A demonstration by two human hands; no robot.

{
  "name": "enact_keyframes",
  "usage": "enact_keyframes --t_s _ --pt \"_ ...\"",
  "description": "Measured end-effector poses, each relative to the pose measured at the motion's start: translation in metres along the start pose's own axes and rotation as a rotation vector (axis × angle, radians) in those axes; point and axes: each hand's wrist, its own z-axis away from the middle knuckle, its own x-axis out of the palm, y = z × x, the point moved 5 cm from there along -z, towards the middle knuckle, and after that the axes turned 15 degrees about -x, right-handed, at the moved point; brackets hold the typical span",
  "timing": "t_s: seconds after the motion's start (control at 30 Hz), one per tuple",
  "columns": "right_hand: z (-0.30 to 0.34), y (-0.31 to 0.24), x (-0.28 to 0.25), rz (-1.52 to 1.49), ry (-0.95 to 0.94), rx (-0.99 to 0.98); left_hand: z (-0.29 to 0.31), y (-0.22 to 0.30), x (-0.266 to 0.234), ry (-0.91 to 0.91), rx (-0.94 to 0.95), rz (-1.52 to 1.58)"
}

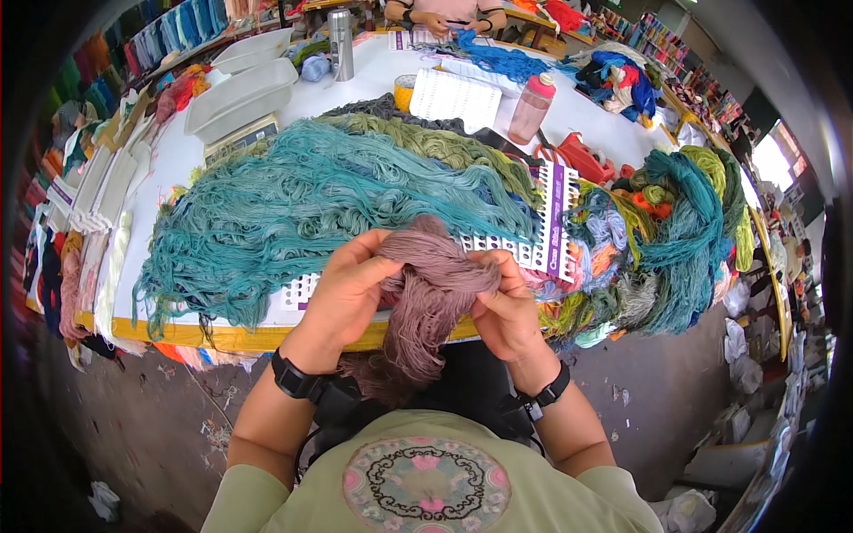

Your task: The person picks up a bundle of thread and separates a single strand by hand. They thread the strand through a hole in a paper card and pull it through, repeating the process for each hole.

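Observation:
A mauve-brown skein of thread (426, 306) hangs between my hands over the table's near edge, its loose end drooping toward my lap. My left hand (351, 284) pinches its upper left side between thumb and fingers. On the other side my right hand (508, 306) grips the skein's right edge, fingers curled round it. Just beyond lies a wide heap of teal thread (329, 195), spread across the tabletop. White punched thread cards (555, 222) with a purple strip rest at the heap's right end; another punched card (299, 291) pokes out near my left hand.
Mixed skeins (684, 213) pile up at the right. A pink-capped bottle (531, 108), a steel flask (340, 44), a yellow tape roll (405, 92) and a white tub (240, 99) above a scale (242, 140) stand farther back. Across the table a person (444, 19) handles blue thread (502, 60).

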Motion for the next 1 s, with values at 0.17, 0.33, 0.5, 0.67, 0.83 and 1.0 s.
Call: enact_keyframes --t_s 0.17,0.33,0.5,0.67,0.83,1.0 --pt "-0.001 -0.042 0.010 1.270 -0.353 -0.600 -0.012 -0.027 0.012 0.026 0.035 -0.431" --pt "0.005 -0.061 0.013 1.395 -0.536 -0.656 -0.014 -0.050 0.020 -0.124 -0.086 -0.416" --pt "0.026 -0.036 -0.028 0.775 -0.036 -0.376 0.003 -0.028 0.030 -0.204 0.109 -0.248" --pt "0.029 -0.020 -0.030 0.173 -0.149 0.041 0.025 0.004 0.031 -0.292 0.159 0.117" --pt "0.012 -0.053 -0.001 0.331 -0.376 0.023 0.034 0.027 0.050 -0.001 0.336 -1.087" --pt "0.029 -0.042 0.042 0.875 -0.525 0.046 0.034 0.011 0.080 -0.119 0.257 -1.220"
